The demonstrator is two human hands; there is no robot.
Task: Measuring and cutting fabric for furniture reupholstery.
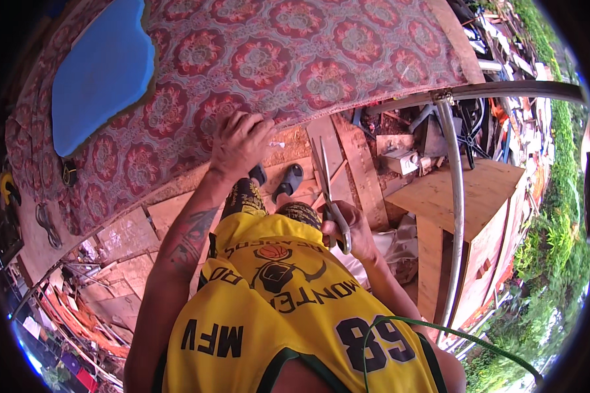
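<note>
Red-and-grey patterned fabric (295, 52) covers the work surface across the upper part of the view. My left hand (241, 139) is at its near edge, fingers curled and closed on the fabric, thumb partly hidden. My right hand (347, 229) holds large metal scissors (329, 193) by the handles, below that edge, with the long blades pointing away from me and looking slightly parted. An irregular blue sheet piece (98, 78) lies on the fabric at the left, with a small black-and-yellow item (69, 172) beside its lower corner.
A dark cord coil (49, 224) lies at the left. Wooden boards (141, 239) cover the ground. A metal pipe (451, 170) stands at my right, beside a plywood box (485, 209) and scrap clutter (400, 157). Plants (550, 236) show beyond. A green cord (478, 344) hangs over me.
</note>
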